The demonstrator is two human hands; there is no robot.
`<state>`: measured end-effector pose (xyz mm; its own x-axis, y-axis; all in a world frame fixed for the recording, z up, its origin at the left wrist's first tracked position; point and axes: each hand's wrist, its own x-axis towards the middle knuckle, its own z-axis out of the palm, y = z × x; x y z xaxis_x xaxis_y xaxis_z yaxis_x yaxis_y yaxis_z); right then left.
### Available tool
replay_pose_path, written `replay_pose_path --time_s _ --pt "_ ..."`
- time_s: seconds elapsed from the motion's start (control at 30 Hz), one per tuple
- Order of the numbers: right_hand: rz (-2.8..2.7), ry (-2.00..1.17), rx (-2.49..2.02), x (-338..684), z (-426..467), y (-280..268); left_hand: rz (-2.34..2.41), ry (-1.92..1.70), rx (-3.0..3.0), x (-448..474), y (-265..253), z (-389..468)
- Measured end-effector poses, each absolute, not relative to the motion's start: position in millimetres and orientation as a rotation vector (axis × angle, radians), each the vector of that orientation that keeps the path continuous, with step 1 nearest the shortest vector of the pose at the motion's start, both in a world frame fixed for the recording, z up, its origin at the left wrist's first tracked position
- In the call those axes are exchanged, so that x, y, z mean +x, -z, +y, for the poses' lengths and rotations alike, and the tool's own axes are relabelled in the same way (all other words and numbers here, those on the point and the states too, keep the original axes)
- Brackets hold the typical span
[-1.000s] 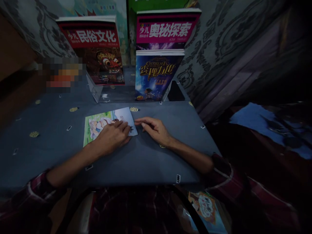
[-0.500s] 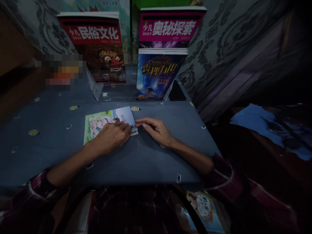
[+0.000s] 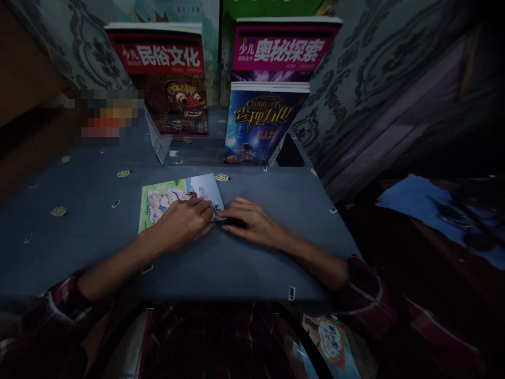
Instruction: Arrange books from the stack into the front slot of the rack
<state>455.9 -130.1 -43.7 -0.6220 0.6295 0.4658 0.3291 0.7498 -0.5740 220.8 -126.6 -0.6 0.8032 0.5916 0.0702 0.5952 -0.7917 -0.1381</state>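
A thin book (image 3: 168, 193) with a drawn figure on a green and pale blue cover lies tilted on the cloth-covered table (image 3: 252, 268). Across its lower right part rests my left hand (image 3: 189, 221), fingers laid over the cover and pointing right, hiding much of the picture. From the other side my right hand (image 3: 254, 222) reaches the book's lower right corner. Its fingertips are at that edge, and a gap shows between its thumb and fingers. Whether it pinches the corner cannot be made out.
Behind stands a clear holder (image 3: 160, 150) with a red-titled book (image 3: 169, 79), a magenta-titled book (image 3: 288, 50) and a blue book (image 3: 262, 123). A dark phone-like slab (image 3: 291, 151) lies beside it. Another book (image 3: 331, 342) sits below the table's front edge.
My right hand has moved from a pointing pose to the book's lower right corner, its thumb now lower. My left hand stays on the cover. The view has shifted slightly.
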Motion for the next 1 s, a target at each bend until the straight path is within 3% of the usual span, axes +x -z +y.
replay_pose_path --time_s 0.23,1.0 --pt "-2.44 -0.329 -0.709 456.8 -122.6 45.4 -1.023 0.133 -2.923 196.8 0.7 -124.4" --pt "-2.491 -0.07 -0.945 432.8 -41.5 50.4 -1.189 0.186 -3.146 149.7 -8.0 -120.8"
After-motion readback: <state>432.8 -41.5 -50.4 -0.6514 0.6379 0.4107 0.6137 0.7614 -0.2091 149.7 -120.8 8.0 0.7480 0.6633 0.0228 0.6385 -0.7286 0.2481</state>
